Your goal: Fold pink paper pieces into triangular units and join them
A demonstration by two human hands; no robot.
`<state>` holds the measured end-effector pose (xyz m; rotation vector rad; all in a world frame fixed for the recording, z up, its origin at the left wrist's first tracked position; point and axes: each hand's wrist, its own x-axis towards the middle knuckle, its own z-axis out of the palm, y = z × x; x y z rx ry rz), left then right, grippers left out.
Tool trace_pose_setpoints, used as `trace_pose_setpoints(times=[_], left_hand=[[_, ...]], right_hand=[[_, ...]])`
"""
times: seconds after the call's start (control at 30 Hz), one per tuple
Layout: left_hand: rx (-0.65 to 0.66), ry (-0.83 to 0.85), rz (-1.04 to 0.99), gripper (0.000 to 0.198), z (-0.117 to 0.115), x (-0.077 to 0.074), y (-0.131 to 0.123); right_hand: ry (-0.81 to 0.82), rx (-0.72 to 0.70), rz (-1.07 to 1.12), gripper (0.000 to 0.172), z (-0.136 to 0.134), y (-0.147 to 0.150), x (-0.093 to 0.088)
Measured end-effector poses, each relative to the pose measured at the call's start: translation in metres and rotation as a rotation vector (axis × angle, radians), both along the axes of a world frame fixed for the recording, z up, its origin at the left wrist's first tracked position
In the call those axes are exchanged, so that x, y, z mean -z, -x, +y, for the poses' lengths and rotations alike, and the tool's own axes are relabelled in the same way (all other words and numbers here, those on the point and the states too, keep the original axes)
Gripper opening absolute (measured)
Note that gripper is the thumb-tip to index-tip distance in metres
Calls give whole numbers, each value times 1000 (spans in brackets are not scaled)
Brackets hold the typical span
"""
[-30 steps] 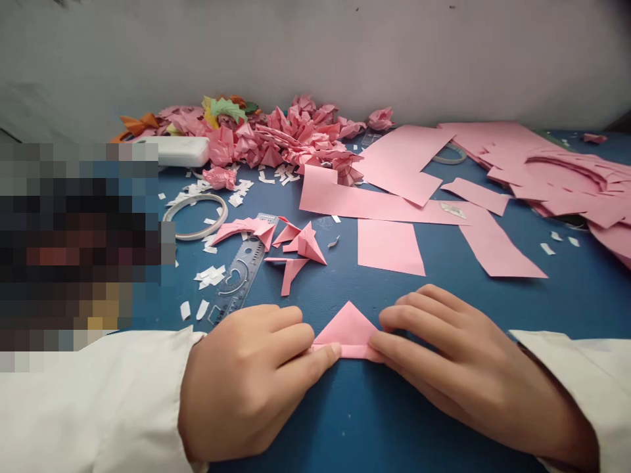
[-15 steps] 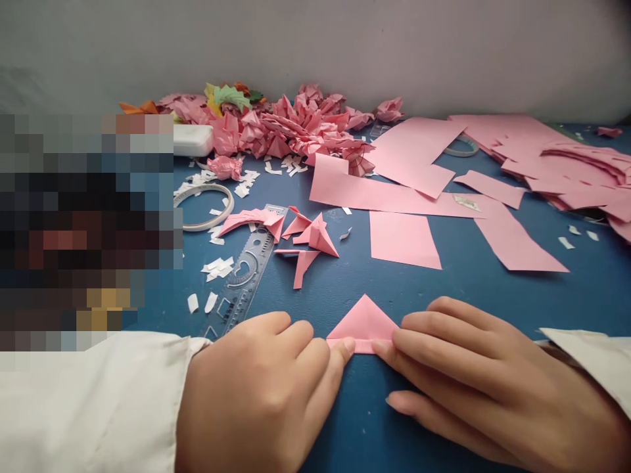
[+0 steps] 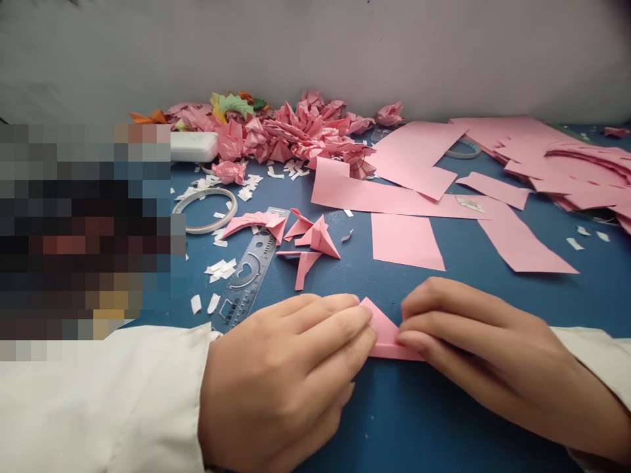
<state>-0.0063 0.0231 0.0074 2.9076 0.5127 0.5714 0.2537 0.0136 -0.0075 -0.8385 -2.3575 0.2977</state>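
Note:
A piece of folded pink paper (image 3: 383, 326) lies on the blue tabletop in front of me, its peak pointing away and a narrow folded band along its near edge. My left hand (image 3: 290, 368) covers its left part, fingers pressed together on the sheet and the thumb mostly tucked beneath. At the right corner, my right hand (image 3: 473, 355) pinches the paper between thumb and fingers. Just beyond the hands sit several small folded pink pieces (image 3: 315, 240), and a clear plastic ruler (image 3: 249, 269) lies beside them.
A heap of crumpled and folded pink paper (image 3: 296, 131) lies along the wall. Flat pink sheets (image 3: 414, 154) spread to the right, with a pink square (image 3: 407, 243) nearer. Left are a tape roll (image 3: 231, 220), white scraps (image 3: 221, 269) and a white case (image 3: 194, 146).
My left hand has moved right and now covers the paper's left side. My right hand has closed from spread fingers into a pinch at the right corner, and more of the lower band shows there.

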Motion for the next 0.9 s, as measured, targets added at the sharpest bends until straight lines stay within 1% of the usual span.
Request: trace_pose_setpoints(times=[0.1, 0.3, 0.47, 0.53, 0.73, 0.9], left_hand=[[49, 57, 46, 33, 2, 1, 0], [53, 41, 40, 30, 0, 3, 4], [52, 27, 46, 30, -1, 4, 5], [46, 18, 37, 29, 0, 4, 5], [13, -1, 15, 30, 1, 4, 5], [17, 29, -3, 29, 0, 5, 3]], right_hand=[[76, -10, 40, 17, 4, 2, 1], [117, -78, -7, 10, 2, 0, 2], [48, -98, -47, 17, -1, 0, 2], [30, -98, -47, 17, -1, 1, 2], [-61, -9, -31, 18, 1, 3, 7], [-107, 24, -40, 16, 0, 1, 13]])
